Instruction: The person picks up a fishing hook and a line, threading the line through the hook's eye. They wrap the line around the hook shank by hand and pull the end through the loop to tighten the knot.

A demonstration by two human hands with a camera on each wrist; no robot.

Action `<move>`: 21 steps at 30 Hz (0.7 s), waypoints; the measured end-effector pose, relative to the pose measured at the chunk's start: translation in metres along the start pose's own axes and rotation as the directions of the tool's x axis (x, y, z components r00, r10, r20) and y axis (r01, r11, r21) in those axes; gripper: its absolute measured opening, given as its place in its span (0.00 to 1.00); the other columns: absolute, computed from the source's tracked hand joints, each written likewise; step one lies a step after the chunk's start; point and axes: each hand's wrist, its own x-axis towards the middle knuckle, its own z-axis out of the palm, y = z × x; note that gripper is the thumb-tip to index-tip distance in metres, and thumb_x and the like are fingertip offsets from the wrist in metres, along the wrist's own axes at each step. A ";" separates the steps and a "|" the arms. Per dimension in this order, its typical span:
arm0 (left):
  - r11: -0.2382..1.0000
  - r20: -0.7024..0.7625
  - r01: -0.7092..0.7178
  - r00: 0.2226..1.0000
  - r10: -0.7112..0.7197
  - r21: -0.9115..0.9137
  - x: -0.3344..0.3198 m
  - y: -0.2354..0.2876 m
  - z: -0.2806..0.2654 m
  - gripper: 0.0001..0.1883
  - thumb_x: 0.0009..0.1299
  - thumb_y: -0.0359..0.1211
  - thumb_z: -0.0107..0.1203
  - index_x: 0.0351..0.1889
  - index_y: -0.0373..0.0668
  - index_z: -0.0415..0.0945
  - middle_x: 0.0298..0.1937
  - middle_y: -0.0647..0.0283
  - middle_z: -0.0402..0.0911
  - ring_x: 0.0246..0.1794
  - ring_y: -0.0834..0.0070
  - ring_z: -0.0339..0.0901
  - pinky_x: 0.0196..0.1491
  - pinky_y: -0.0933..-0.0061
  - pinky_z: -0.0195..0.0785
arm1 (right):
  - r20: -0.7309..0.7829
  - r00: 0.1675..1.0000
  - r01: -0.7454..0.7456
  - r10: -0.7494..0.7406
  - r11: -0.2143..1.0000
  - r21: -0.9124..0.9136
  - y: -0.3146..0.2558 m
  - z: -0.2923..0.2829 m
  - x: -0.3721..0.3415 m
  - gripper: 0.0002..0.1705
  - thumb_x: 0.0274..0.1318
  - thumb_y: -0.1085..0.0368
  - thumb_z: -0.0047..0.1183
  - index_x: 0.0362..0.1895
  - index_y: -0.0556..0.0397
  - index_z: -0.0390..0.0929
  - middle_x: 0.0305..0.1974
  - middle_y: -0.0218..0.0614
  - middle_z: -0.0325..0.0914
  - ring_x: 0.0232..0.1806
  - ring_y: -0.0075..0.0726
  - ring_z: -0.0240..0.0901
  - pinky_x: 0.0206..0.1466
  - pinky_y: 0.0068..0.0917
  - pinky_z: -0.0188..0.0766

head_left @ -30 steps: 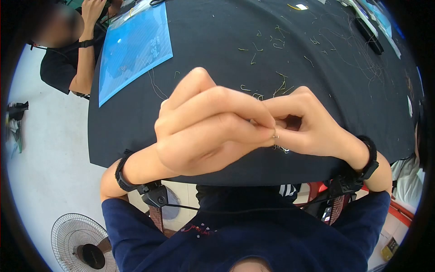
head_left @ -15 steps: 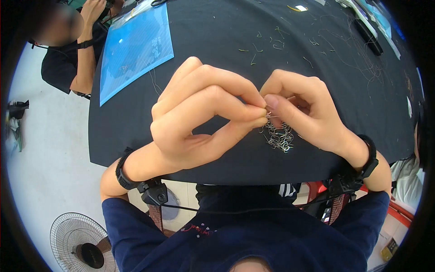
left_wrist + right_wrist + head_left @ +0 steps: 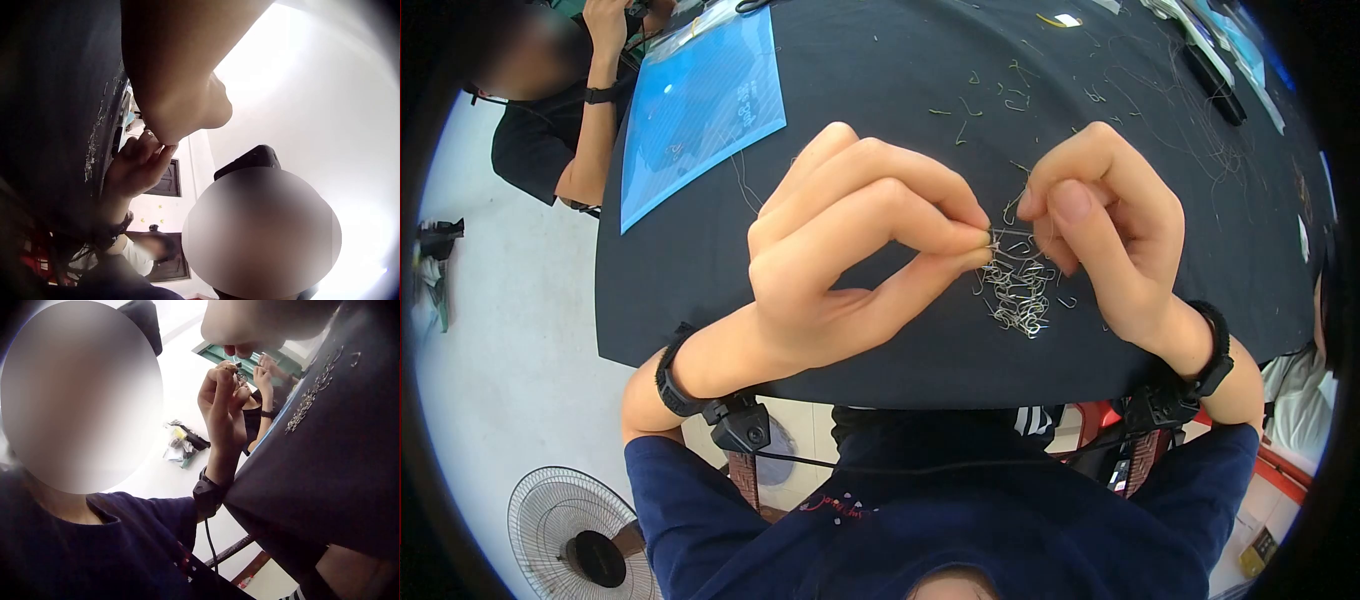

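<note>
If going by head view, looks partway: pinching fine line (image 3: 1012, 233) in left hand (image 3: 815, 240), with right hand (image 3: 1120, 230) curled, can't tell round what, and with plenty of shiny J-bent fishhooks (image 3: 1022, 298) left heaped below on matte black cloth (image 3: 900, 80). From left wrist, can't see pinch; from right, too blurry to read

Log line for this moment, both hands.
left hand: pinches thin item | right hand: apart from left, fingers curled, hold unclear | hooks: piled on black cloth
</note>
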 end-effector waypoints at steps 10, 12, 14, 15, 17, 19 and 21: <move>1.000 0.013 0.011 1.000 -0.011 -0.006 -0.001 -0.003 0.001 0.10 0.53 0.21 0.65 0.32 0.39 0.77 0.37 0.60 0.79 0.30 0.79 0.67 0.30 0.83 0.57 | 0.149 0.978 0.155 -0.149 0.987 -0.034 -0.003 -0.004 -0.003 0.12 0.67 0.66 0.37 0.37 0.65 0.67 0.16 0.34 0.68 0.13 0.20 0.63 0.17 0.16 0.58; 1.000 0.003 0.000 1.000 0.000 -0.003 0.000 -0.004 0.002 0.10 0.53 0.20 0.65 0.32 0.39 0.77 0.37 0.60 0.79 0.30 0.80 0.67 0.29 0.83 0.57 | 0.098 0.983 0.156 -0.153 0.988 -0.023 -0.001 -0.001 -0.005 0.08 0.62 0.69 0.43 0.34 0.62 0.70 0.17 0.33 0.70 0.12 0.19 0.63 0.16 0.16 0.56; 1.000 -0.008 0.003 1.000 -0.003 -0.004 0.000 -0.004 0.002 0.10 0.53 0.20 0.65 0.32 0.39 0.77 0.37 0.60 0.79 0.30 0.80 0.67 0.27 0.84 0.56 | 0.018 0.989 0.146 -0.146 0.989 -0.006 -0.001 0.005 -0.007 0.04 0.56 0.72 0.47 0.31 0.59 0.74 0.19 0.31 0.73 0.12 0.19 0.62 0.15 0.17 0.54; 1.000 -0.013 0.012 1.000 -0.012 -0.007 -0.001 -0.004 0.003 0.10 0.53 0.20 0.64 0.32 0.39 0.77 0.37 0.60 0.79 0.30 0.80 0.67 0.27 0.85 0.56 | 0.014 0.989 0.147 -0.147 0.989 -0.009 -0.002 0.005 -0.007 0.03 0.56 0.72 0.48 0.31 0.59 0.74 0.20 0.31 0.73 0.12 0.19 0.62 0.15 0.17 0.55; 1.000 -0.014 0.023 1.000 -0.023 -0.003 -0.001 -0.003 0.003 0.10 0.53 0.20 0.64 0.32 0.39 0.77 0.36 0.61 0.79 0.29 0.81 0.67 0.26 0.85 0.55 | 0.108 0.981 0.168 -0.163 0.985 -0.045 -0.004 -0.003 -0.005 0.08 0.63 0.69 0.42 0.35 0.64 0.69 0.17 0.35 0.71 0.15 0.23 0.68 0.17 0.17 0.61; 1.000 -0.006 0.027 1.000 -0.027 0.012 0.000 -0.002 0.002 0.10 0.53 0.20 0.64 0.31 0.39 0.77 0.36 0.61 0.79 0.29 0.81 0.67 0.25 0.86 0.55 | 0.132 0.976 0.180 -0.172 0.983 -0.048 -0.004 -0.004 -0.004 0.10 0.65 0.68 0.40 0.37 0.65 0.67 0.17 0.37 0.71 0.16 0.25 0.69 0.18 0.18 0.65; 1.000 -0.005 0.028 1.000 -0.028 0.014 0.001 -0.001 0.002 0.10 0.53 0.20 0.64 0.31 0.39 0.78 0.36 0.61 0.79 0.29 0.81 0.67 0.25 0.86 0.55 | 0.070 0.983 0.169 -0.168 0.986 -0.003 -0.003 -0.001 -0.006 0.06 0.60 0.70 0.44 0.34 0.62 0.70 0.19 0.35 0.73 0.14 0.23 0.67 0.18 0.18 0.62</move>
